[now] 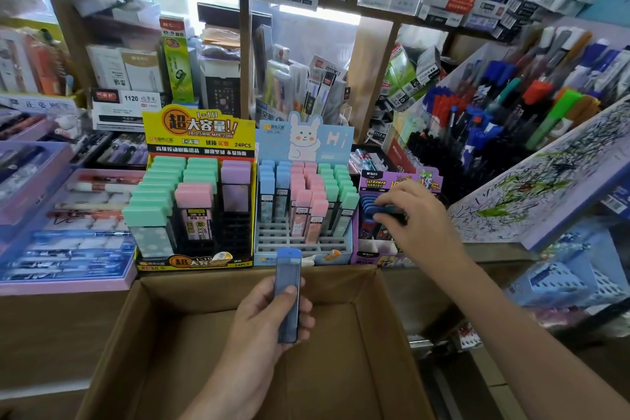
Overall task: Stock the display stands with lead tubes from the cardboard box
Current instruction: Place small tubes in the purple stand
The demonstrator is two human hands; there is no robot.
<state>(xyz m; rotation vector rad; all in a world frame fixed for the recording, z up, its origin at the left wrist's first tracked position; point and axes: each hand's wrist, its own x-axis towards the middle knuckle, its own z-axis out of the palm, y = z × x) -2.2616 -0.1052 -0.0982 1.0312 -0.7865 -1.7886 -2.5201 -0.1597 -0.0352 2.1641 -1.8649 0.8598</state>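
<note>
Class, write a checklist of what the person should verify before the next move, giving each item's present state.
1. Left hand grips the blue tube: ok.
2. Right hand free: not ok, it pinches a dark tube at the purple stand.
3. Empty front slots in the purple stand: ok.
4. Empty front slots in the bunny stand: ok.
5. More tubes in the cardboard box: cannot tell.
</note>
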